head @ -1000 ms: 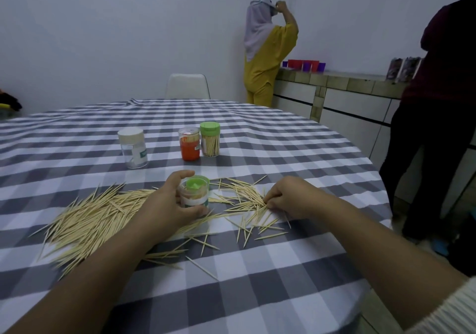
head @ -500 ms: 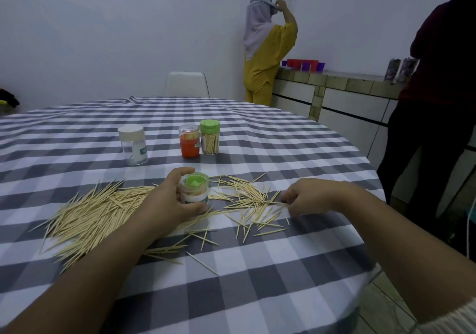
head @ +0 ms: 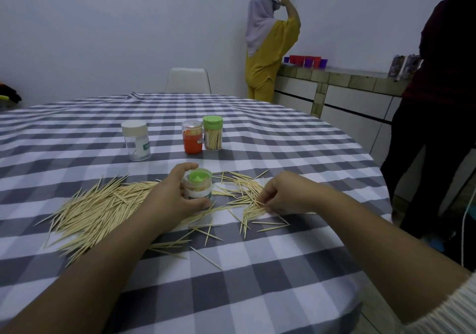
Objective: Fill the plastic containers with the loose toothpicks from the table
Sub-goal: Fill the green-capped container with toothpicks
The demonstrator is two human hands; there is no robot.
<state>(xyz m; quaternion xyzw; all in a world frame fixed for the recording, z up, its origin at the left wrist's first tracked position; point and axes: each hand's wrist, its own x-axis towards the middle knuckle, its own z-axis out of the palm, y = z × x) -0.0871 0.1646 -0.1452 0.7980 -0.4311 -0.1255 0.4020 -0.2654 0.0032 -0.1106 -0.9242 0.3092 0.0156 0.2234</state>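
A big pile of toothpicks (head: 98, 205) lies on the left, on the near part of a round table with a grey and white checked cloth (head: 257, 282). Farther back stands a clear jar with a white lid (head: 135, 140); I cannot tell what is in it.

The left hand (head: 175, 199) is curled around a small clear jar with a green top (head: 197, 187). The thumb is on the near side of the jar and the fingers wrap the far side. The jar stands upright on the cloth, in the middle of the toothpicks, and pale sticks show through its wall.

Behind it, two more jars stand just beside each other: an orange jar (head: 192, 140) and a jar with a green lid (head: 212, 136) that has toothpicks inside.

To the right is a smaller scatter of toothpicks (head: 244, 194). The right hand (head: 286, 194) rests on it with the fingers bent down and pressed together on some sticks.

At the far side is a white chair (head: 188, 80). A person in yellow (head: 270, 50) stands at a counter (head: 360, 81), and a person in dark clothes (head: 438, 101) stands on the far right.
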